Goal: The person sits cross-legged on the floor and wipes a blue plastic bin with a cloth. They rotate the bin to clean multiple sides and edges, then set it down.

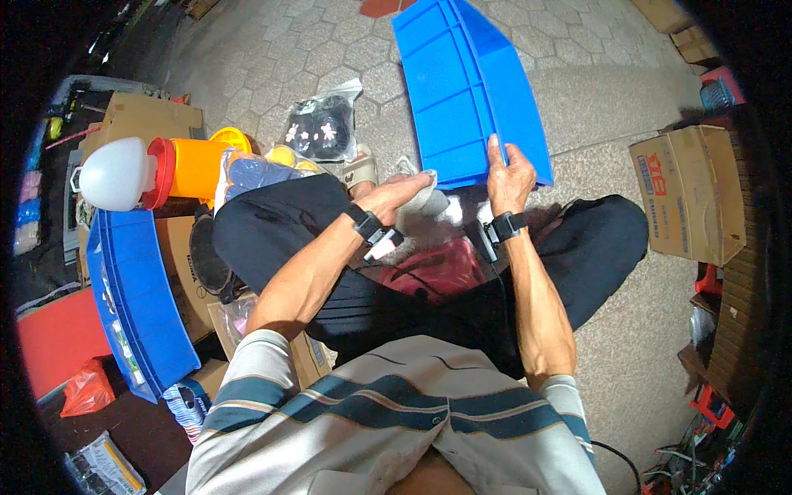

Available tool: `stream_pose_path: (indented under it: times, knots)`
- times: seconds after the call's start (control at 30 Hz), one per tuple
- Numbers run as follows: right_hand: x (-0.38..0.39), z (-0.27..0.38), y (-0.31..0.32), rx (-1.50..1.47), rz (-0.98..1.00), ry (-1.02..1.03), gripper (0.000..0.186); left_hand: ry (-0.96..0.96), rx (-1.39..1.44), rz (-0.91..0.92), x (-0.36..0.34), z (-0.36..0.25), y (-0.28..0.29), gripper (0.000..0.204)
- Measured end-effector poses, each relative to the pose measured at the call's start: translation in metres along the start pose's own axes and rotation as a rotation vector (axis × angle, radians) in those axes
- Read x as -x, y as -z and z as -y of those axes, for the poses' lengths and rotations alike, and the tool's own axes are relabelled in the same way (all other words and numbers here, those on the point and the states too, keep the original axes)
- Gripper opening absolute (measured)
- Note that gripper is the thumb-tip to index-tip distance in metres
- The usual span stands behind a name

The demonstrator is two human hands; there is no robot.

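Note:
A blue plastic bin [450, 95] stands tilted in front of my knees, its ribbed outer side turned up. My right hand [511, 180] grips its near rim, thumb laid along the edge and fingers folded over. Just left of the bin's near end, my left hand [398, 196] is closed on a pale grey cloth [423, 201], which hangs down from the fingers. Under my wrists, between my legs, lies a dark red plastic-wrapped thing [437, 271]; its kind is unclear. Each wrist wears a black strap with a small device.
Dark slippers in a clear bag [322, 128] lie on the paving beyond my left knee. Left of me are an orange container [196, 169] with a white dome, another blue bin [144, 305] and cardboard boxes. A cardboard box [689, 194] stands at right, beside wicker-like shelving.

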State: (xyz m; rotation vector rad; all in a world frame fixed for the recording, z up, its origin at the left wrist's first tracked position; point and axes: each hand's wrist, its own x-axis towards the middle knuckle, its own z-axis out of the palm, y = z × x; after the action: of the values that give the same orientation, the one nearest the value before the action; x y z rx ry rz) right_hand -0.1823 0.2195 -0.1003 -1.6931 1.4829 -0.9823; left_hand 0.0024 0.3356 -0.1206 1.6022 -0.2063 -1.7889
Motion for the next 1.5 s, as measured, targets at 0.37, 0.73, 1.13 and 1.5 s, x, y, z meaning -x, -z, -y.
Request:
stream_pose_path:
  times: [0.37, 0.73, 1.13, 1.5]
  knots:
    - [0.002, 0.006, -0.003, 0.044, 0.064, -0.013, 0.055, -0.411, -0.509, -0.211, -0.005, -0.019, 0.011, 0.035]
    - [0.007, 0.014, -0.003, 0.118, 0.137, -0.017, 0.055, -0.84, -1.049, -0.627, -0.024, -0.014, 0.003, 0.036]
    - [0.004, 0.006, -0.005, 0.052, 0.084, -0.023, 0.056, -0.425, -0.103, -0.273, -0.008, -0.035, 0.056, 0.025]
    - [0.005, 0.004, -0.007, 0.07, 0.079, -0.024, 0.055, -0.303, -0.71, -0.266, 0.012, -0.031, -0.002, 0.045]
